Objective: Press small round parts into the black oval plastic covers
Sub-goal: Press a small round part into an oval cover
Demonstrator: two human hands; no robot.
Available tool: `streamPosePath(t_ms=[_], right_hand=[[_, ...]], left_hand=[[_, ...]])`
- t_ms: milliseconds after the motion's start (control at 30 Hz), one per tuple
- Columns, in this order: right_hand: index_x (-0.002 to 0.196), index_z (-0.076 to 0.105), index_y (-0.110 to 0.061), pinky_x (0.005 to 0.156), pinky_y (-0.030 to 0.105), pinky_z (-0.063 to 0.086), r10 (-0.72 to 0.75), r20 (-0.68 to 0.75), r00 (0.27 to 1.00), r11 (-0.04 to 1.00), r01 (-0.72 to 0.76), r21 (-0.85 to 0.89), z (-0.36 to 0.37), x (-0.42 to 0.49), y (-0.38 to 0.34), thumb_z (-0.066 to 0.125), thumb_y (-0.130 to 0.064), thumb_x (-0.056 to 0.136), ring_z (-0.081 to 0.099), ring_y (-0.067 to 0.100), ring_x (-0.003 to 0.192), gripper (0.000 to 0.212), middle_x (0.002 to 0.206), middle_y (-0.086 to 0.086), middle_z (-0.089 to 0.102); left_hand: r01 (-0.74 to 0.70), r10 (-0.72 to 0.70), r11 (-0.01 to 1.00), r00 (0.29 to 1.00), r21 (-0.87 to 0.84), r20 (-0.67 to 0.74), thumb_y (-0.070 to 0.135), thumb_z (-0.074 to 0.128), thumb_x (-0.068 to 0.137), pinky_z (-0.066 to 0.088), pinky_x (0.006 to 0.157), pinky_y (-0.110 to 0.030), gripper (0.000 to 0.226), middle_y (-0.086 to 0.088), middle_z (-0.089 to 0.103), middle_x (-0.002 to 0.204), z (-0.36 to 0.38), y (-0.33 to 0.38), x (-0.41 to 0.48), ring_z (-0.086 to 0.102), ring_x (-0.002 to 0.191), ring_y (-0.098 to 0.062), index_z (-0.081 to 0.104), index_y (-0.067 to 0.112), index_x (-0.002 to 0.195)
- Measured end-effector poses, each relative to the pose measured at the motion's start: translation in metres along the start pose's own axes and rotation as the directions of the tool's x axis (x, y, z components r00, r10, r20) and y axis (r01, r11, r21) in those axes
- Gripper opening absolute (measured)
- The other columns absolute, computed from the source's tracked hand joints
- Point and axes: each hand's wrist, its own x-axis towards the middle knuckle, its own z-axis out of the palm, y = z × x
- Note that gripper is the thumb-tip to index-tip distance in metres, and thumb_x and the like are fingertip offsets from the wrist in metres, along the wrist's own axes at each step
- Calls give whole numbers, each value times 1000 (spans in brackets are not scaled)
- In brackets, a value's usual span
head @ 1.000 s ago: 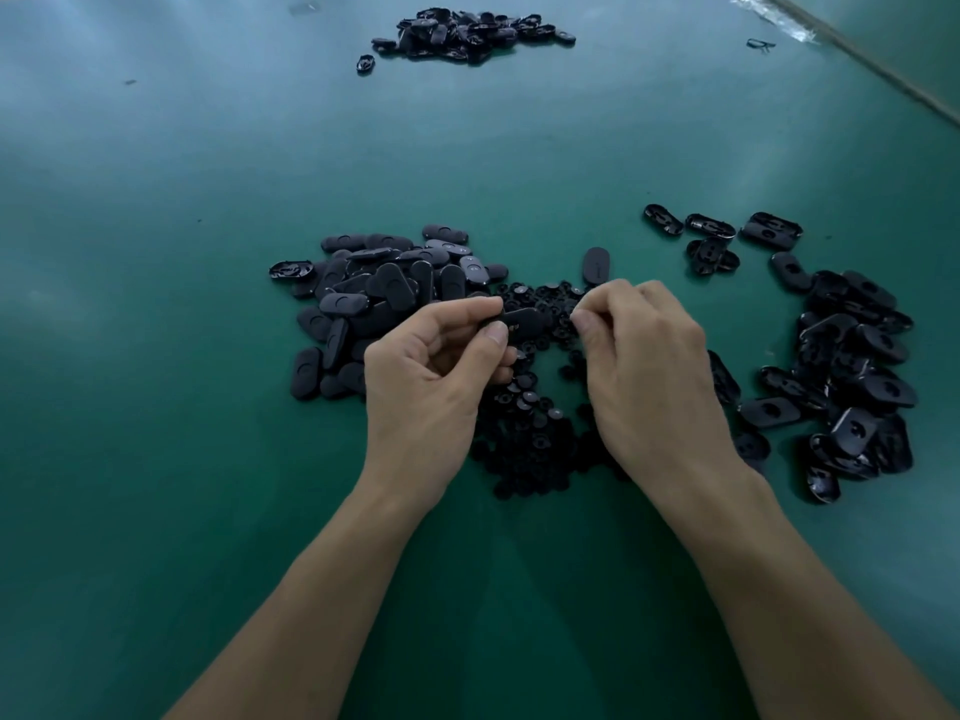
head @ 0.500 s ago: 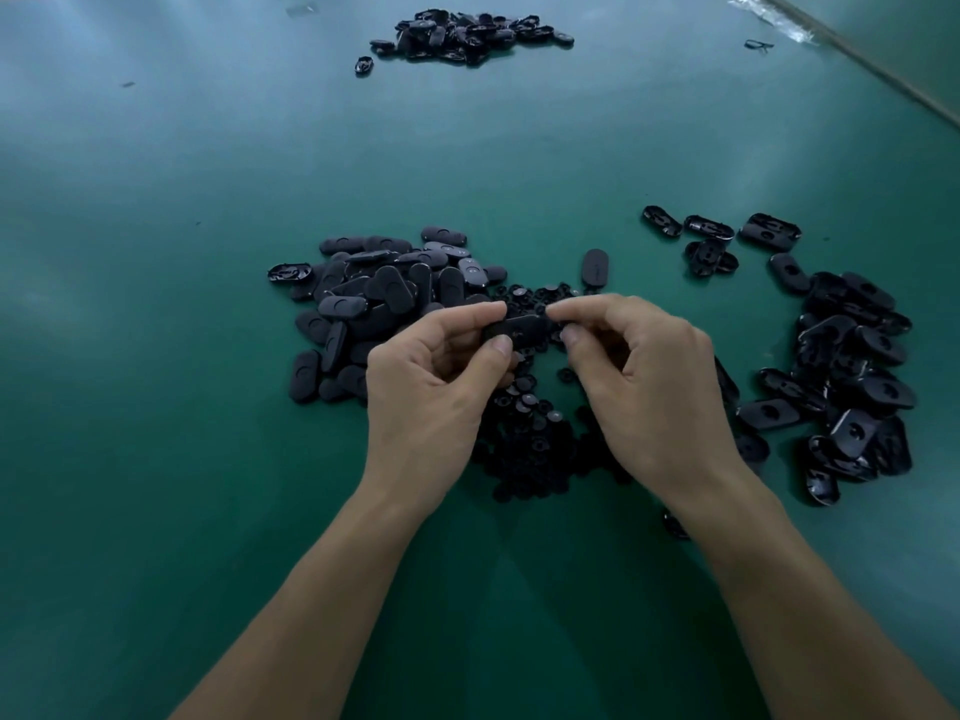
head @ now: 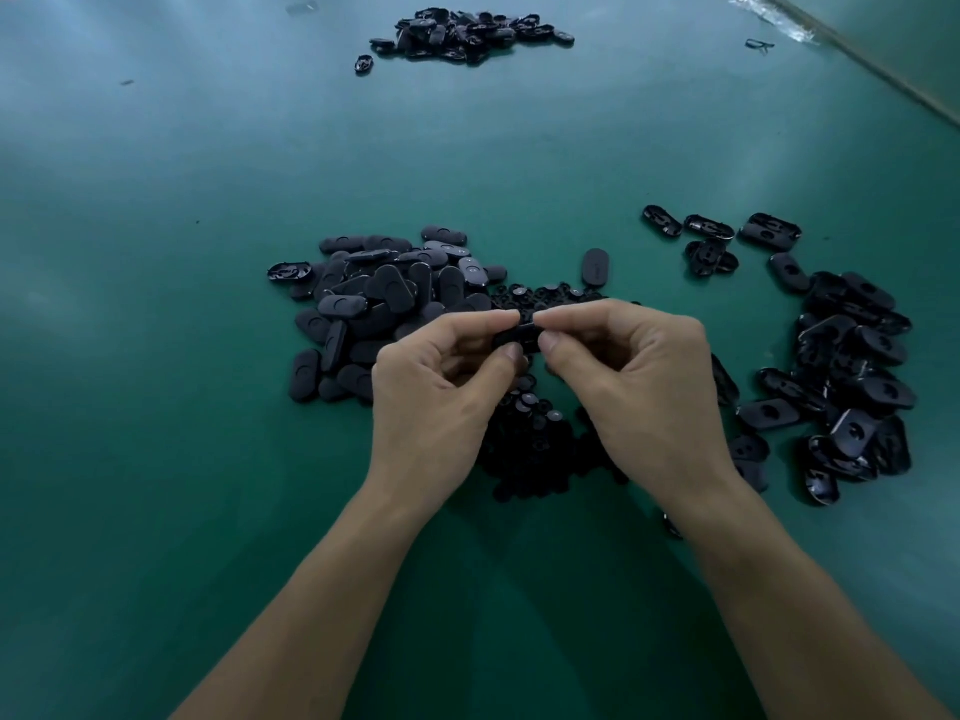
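Green surface (head: 156,407), viewed from the head camera. Both bare hands are raised just above it at centre, fingertips nearly meeting.

- The left grip (head: 436,402) pinches the left end of one black oval cover (head: 523,335) between thumb and forefinger.
- The right grip (head: 644,397) pinches the right end of the same cover, thumb below and forefinger on top; the other fingers are curled in.
- The cover is held roughly level between the two, over the heap of small round parts (head: 530,444) that lies under and between the hands.
- Whether a round part sits in the held cover I cannot tell; the fingers hide it.
- Left of the hands is a left pile of covers (head: 374,304), mostly smooth side up.
- To the right is a looser right pile (head: 852,376), many hollow side up.
- A lone cover (head: 596,267) lies just beyond the round parts.
- A far pile (head: 467,31) lies well apart, at the far side.
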Motion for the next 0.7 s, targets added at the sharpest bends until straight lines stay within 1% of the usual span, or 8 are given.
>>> streamPosePath(t_ms=[100, 233, 400, 467, 567, 700], right_hand=[[87, 75, -23, 64, 16, 54, 19, 10, 1000, 1000, -19, 2, 1, -1, 0, 75, -7, 85, 71, 5, 71, 17, 76, -11, 74], [84, 73, -25, 66, 14, 53, 24, 26, 999, 999, -23, -44, 2, -1, 0, 76, -7, 84, 70, 3, 72, 18, 75, -13, 73], [84, 74, -26, 67, 13, 53, 8, 23, 1000, 997, -6, -83, 4, -2, 0, 76, -7, 84, 70, 1, 72, 20, 75, -14, 72], [85, 75, -25, 68, 13, 53, 5, 18, 1000, 997, -3, -75, 5, -3, 0, 76, -6, 84, 70, 0, 72, 19, 76, -15, 73], [91, 78, -21, 73, 15, 55, 4, 24, 1000, 999, -4, -35, 6, -4, 0, 76, -6, 85, 71, 0, 77, 17, 82, -13, 75], [96, 79, -18, 76, 20, 57, 10, 62, 998, 1000, -11, 17, 5, -5, -1, 74, -5, 86, 72, 2, 84, 17, 88, -10, 76]], left_hand=[[-8, 8, 1000, 1000, 16, 10, -3, 72, 85, 58, 76, -24, 27, 2, 78, 88, 0, 0, 0, 74, 81, -12, 75, 21, 97], [-14, 13, 999, 1000, 33, 19, -3, 72, 86, 57, 75, -22, 28, 4, 78, 88, 0, 0, 0, 73, 81, -10, 75, 22, 97], [-25, 24, 999, 999, 36, 32, -5, 71, 85, 56, 74, -20, 27, 4, 77, 87, -1, 0, 1, 73, 80, -9, 75, 19, 97], [-26, 25, 999, 999, 39, 35, -5, 71, 85, 56, 74, -21, 26, 3, 77, 87, -1, 0, 1, 72, 79, -9, 75, 19, 97], [-30, 29, 999, 999, 32, 26, 2, 71, 86, 57, 74, -23, 21, 1, 77, 88, -3, -1, 1, 72, 79, -10, 74, 19, 98], [-38, 38, 999, 999, 9, 12, 2, 71, 88, 56, 74, -20, 21, 1, 76, 89, -3, -1, 1, 72, 81, -10, 72, 20, 99]])
